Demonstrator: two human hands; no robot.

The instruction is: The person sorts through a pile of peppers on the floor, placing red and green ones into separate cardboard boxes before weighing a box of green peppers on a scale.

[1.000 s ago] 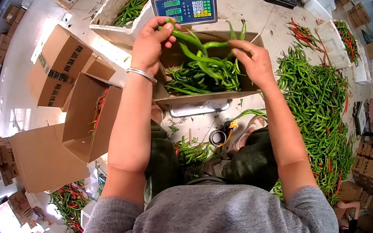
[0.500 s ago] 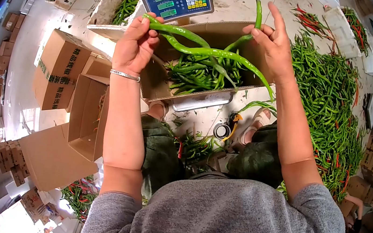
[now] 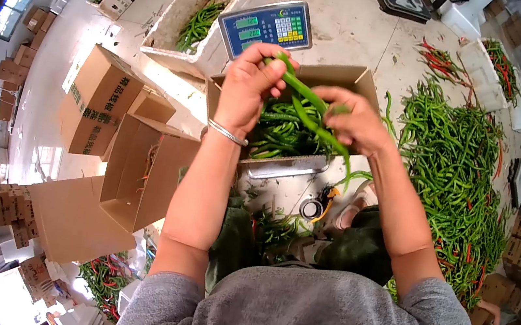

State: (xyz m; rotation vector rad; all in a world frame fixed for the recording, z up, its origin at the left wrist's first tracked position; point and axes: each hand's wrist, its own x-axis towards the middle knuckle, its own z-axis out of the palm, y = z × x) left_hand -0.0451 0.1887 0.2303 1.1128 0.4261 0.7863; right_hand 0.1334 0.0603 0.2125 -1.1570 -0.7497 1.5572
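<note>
Above the open cardboard box (image 3: 344, 78), my left hand (image 3: 254, 86) pinches the upper ends of long green peppers (image 3: 309, 94). They slant down to the right, one tip hanging past the box's near edge. My right hand (image 3: 354, 122) is beside the peppers with curled fingers, partly blurred; whether it grips one of them is unclear. Green peppers (image 3: 284, 129) lie inside the box, which rests on a metal scale platform (image 3: 289, 167). The scale's display panel (image 3: 266, 28) stands behind the box.
A large heap of green peppers (image 3: 451, 161) spreads at the right. Foam boxes (image 3: 158, 37) stand at the back left and right. Cardboard boxes (image 3: 100, 102) are on the left. A tape roll (image 3: 311, 208) lies near my feet. Another person's arm (image 3: 492, 313) shows at lower right.
My hands have come closer together over the box, the left moving right and the right moving down and inward. The peppers now slant steeply. The view has shifted slightly.
</note>
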